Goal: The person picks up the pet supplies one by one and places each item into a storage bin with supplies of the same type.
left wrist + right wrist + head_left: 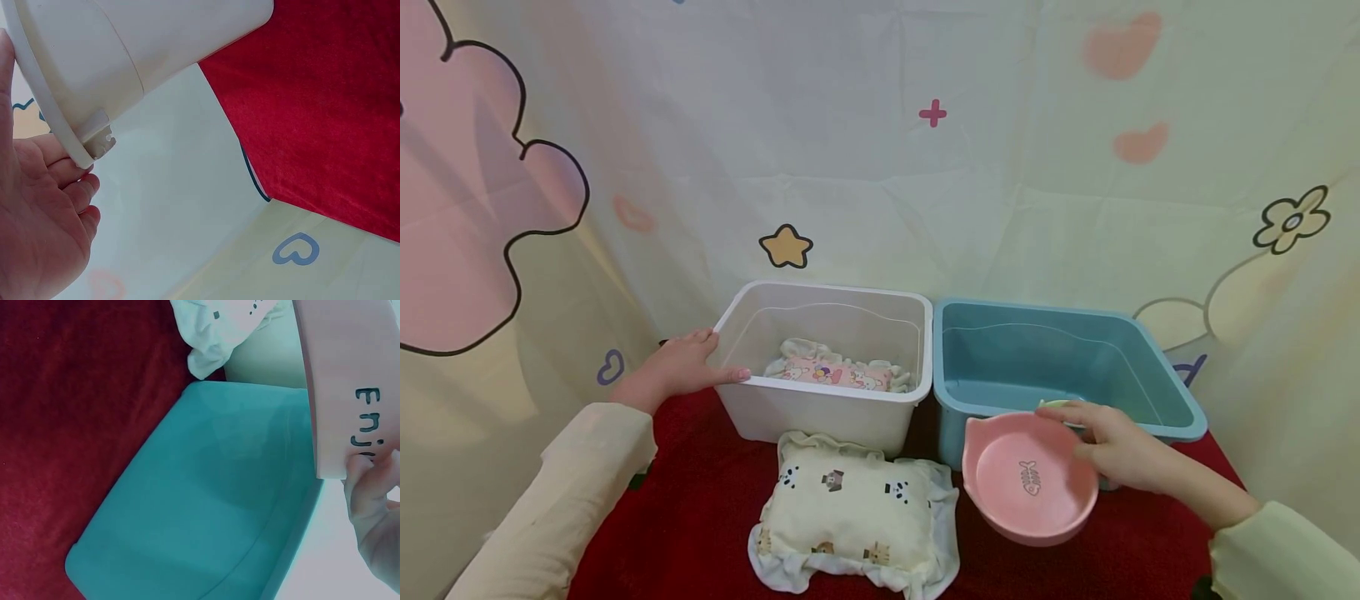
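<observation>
My right hand grips the edge of a pink cat-eared bowl, tilted so its inside with a fish-bone print faces me. In the right wrist view, lettering runs along the bowl's pink side. A sliver of pale green rim peeks out behind the bowl, mostly hidden. The bowl overlaps the front wall of the blue bin. My left hand holds the front left corner of the white bin, its thumb along the front rim and other fingers at the left side.
Inside the white bin lies a pink ruffled pillow. A cream pillow with animal prints and ruffles lies before it on the red cloth. Behind both bins hangs a printed white curtain.
</observation>
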